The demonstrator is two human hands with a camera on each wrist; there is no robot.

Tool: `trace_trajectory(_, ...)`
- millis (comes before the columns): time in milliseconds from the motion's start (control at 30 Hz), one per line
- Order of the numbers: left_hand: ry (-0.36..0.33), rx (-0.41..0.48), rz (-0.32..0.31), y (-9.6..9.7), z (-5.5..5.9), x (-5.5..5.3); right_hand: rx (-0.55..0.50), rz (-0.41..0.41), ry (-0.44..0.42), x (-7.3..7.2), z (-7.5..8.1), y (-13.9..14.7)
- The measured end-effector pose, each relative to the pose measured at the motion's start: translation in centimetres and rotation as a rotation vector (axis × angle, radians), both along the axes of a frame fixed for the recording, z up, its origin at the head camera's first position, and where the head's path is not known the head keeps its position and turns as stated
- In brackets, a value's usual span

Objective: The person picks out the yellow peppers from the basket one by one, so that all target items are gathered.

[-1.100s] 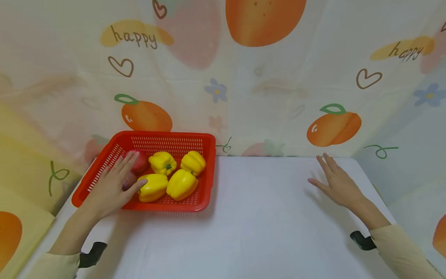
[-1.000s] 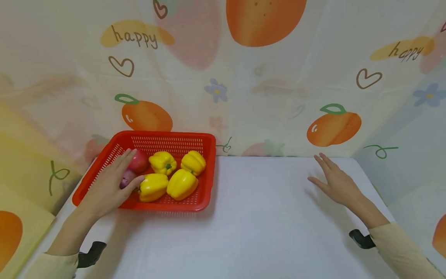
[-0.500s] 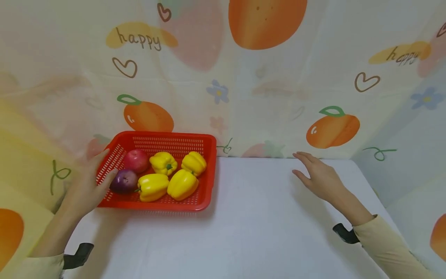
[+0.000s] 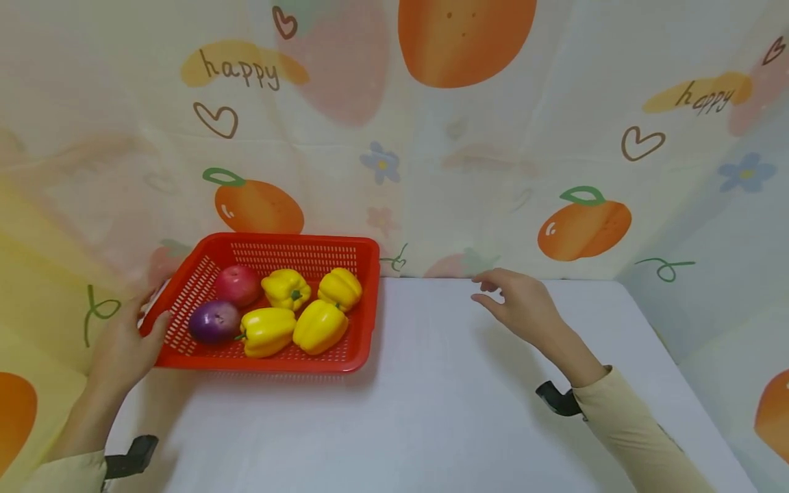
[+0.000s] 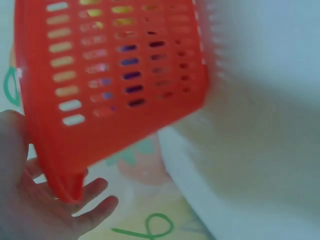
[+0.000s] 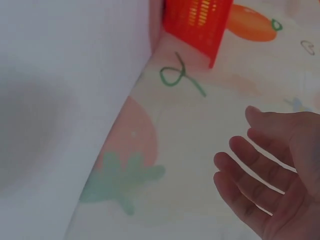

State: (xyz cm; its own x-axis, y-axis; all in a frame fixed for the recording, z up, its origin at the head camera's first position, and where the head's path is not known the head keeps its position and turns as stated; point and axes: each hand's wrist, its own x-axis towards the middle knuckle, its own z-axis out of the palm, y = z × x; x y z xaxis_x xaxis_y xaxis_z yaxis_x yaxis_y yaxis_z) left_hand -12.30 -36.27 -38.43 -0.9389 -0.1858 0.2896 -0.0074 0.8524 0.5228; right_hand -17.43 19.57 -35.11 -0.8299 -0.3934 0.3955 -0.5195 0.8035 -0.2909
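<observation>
A red plastic basket (image 4: 342, 365) with slotted walls stands at the left of the white table. In it lie several yellow bell peppers (image 4: 320, 327), a pinkish-red apple-like fruit (image 4: 238, 285) and a round, glossy purple vegetable (image 4: 214, 322). My left hand (image 4: 126, 342) is at the basket's left rim, thumb on the inner side and fingers outside it. The left wrist view shows those fingers (image 5: 92, 217) spread loosely below the rim. My right hand (image 4: 524, 305) hovers over the table right of the basket, fingers slightly bent, holding nothing.
The white table (image 4: 419, 411) ends at a back edge against a printed cloth (image 4: 425, 185) with oranges, hearts and flowers. Cloth hangs along both sides as well. A black strap piece (image 4: 557, 398) sticks out at each wrist.
My left hand has moved left from above the fruit and vegetables to the basket's left rim, uncovering the purple one. My right hand has moved left toward the basket. The basket stays in place.
</observation>
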Motion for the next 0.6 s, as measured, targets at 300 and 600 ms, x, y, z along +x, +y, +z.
trace_trajectory(300, 0.063, 0.069, 0.132, -0.3, -1.2, 0.4, -0.064, 0.028, -0.005, -0.3, 0.3, -3.4)
trace_trajectory(600, -0.027, 0.31, 0.305, 0.0, -1.9, 0.3, -0.125, 0.057, -0.011, -0.6, -0.5, -6.6)
